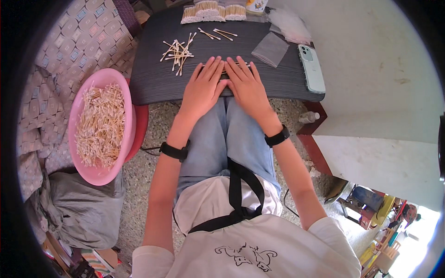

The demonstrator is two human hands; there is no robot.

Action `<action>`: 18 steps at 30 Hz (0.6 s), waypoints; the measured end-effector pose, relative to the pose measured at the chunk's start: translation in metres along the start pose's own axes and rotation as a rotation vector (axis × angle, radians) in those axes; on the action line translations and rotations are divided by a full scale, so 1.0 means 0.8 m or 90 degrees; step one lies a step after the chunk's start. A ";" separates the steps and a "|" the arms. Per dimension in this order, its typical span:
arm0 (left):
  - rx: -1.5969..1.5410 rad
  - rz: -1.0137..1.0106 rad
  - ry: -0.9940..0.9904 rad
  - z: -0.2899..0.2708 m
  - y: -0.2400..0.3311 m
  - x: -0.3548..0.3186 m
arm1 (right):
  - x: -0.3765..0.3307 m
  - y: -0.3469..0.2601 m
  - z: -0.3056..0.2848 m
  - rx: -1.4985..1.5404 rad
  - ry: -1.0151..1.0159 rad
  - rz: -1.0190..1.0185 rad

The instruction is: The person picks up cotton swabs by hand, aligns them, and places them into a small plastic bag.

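My left hand [204, 90] and my right hand [248, 88] lie side by side at the near part of the dark table [157, 88]. Their fingers are stretched out and point away from me, and the thumbs meet in the middle. Beneath the fingers is a row of cotton swabs [224, 70]; its ends show between and beside the hands, while most of it is hidden. Left of my left hand lies a loose heap of cotton swabs [178, 53]. Several single cotton swabs [225, 34] are scattered farther back.
Filled bags of cotton swabs [207, 10] stand at the far edge. A clear plastic bag [270, 49] lies right of them, near more bags [291, 25] and a phone [311, 68]. Left, a pink basin [104, 173] full of swabs rests on a red stool [140, 132]. A wall [380, 69] borders the right.
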State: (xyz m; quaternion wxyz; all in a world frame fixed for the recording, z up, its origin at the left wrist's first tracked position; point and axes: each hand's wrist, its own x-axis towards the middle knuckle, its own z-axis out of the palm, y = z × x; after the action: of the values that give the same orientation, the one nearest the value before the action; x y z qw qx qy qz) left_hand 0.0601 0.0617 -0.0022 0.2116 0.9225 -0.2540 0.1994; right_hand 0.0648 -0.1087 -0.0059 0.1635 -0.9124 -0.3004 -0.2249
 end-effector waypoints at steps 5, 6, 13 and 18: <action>0.159 -0.008 -0.018 0.004 0.003 -0.002 | 0.008 -0.002 0.004 -0.045 -0.012 0.027; 0.160 -0.007 -0.018 0.006 0.003 0.000 | 0.011 -0.003 0.006 -0.045 -0.011 0.027; 0.146 -0.033 -0.024 0.008 0.007 -0.005 | 0.007 -0.001 0.010 -0.005 -0.008 0.052; 0.124 -0.021 -0.030 -0.001 0.013 -0.013 | -0.006 -0.004 -0.008 0.012 -0.040 0.037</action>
State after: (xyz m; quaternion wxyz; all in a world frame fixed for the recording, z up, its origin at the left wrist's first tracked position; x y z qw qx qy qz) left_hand 0.0459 0.0574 -0.0035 0.1180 0.9472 -0.2233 0.1977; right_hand 0.0574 -0.1117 -0.0025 0.1694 -0.9257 -0.2809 -0.1883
